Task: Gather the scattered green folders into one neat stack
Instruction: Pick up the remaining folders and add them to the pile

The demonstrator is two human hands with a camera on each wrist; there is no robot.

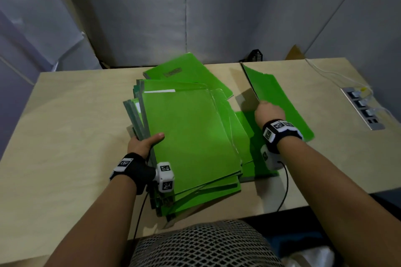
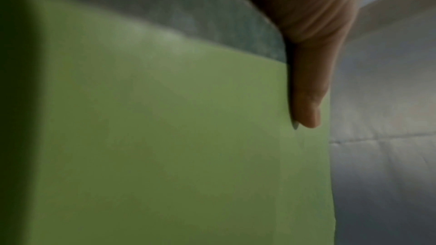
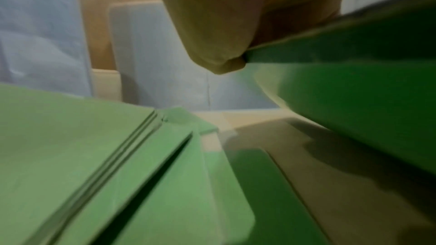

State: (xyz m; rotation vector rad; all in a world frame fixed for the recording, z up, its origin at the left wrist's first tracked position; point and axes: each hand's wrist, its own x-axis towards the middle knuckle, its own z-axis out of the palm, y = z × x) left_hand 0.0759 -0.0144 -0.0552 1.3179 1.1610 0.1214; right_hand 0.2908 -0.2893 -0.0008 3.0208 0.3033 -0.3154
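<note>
The pile of green folders (image 1: 186, 134) lies in the middle of the tabletop (image 1: 71, 115), its long axis running away from the person and tilted a little leftward, and the left hand (image 1: 143, 142) grips its left spine edge, thumb on the top cover and fingers hidden beneath. To the right of it, the right hand (image 1: 269, 112) pinches the near edge of a single folder (image 1: 280, 102), raised and tilted off the tabletop; this hand is the nearer for bringing that folder leftward onto the pile. Another folder (image 1: 180, 71) pokes out askew at the far end. The head view gives the whole layout; the right wrist view alone shows the gap under the raised folder (image 3: 354, 90) and the pile's stepped edges (image 3: 132, 148), while the left wrist view shows only the thumb (image 2: 306, 90) flat on a cover.
</note>
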